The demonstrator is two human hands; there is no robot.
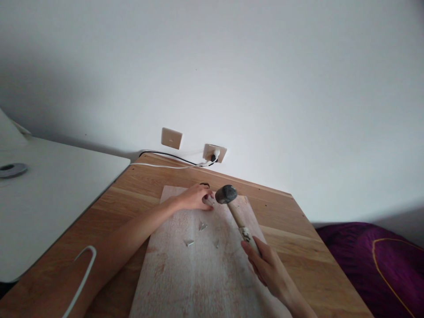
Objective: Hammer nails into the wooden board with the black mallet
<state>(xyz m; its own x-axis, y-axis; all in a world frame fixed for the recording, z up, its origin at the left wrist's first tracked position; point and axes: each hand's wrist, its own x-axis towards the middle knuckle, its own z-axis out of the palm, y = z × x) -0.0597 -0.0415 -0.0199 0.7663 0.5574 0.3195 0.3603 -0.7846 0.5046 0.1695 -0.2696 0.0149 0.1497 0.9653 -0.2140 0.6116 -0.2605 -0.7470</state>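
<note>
My right hand (265,264) grips the pale, worn handle of a mallet (226,194) with a dark, blunt head. The mallet head is raised beside my left hand (196,197), to its right. My left hand rests near the far end of a whitish wooden board (185,282), thumb and fingers curled round a small, thin nail (212,203), partly hidden. Nearer to me, several small silvery nails lie on the board, among them one small group (202,226) and one by itself (189,243). A dark curved object (205,184) shows just behind my left hand, mostly covered.
The board lies on a wooden tabletop (288,247) against a white wall. Cables (165,166) run along the back edge to a wall socket (214,153). A white table (66,176) adjoins at left; purple fabric (364,265) is at right. A white loop (86,269) shows at lower left.
</note>
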